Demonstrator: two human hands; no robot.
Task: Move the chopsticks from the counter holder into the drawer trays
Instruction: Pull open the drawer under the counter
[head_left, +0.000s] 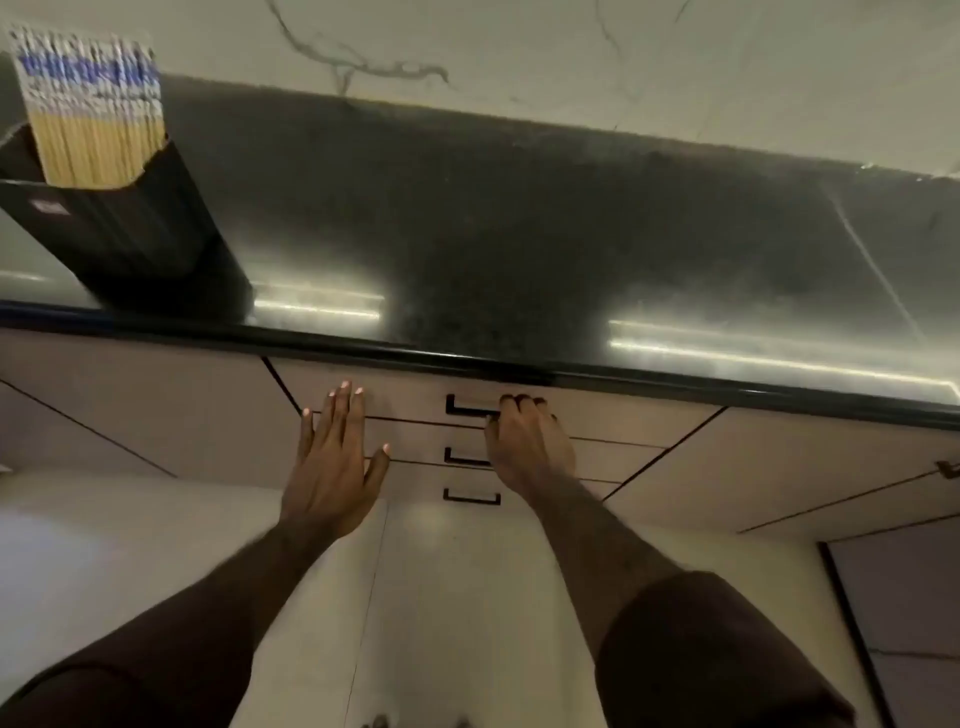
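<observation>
A bundle of pale wooden chopsticks (96, 119) with blue-and-white printed tops stands upright in a black holder (135, 228) at the counter's far left. Below the counter edge sit three stacked beige drawers, all closed. My right hand (527, 441) curls its fingers over the black handle of the top drawer (467, 408). My left hand (337, 452) is flat with fingers spread, resting against the drawer fronts to the left of the handles. The drawer trays are hidden inside.
The dark speckled counter (519, 234) runs across the view with a marble wall behind. Two more black handles (470, 496) sit below the top one. Cabinet doors flank the drawers. Pale floor tiles (457, 597) lie beneath my arms.
</observation>
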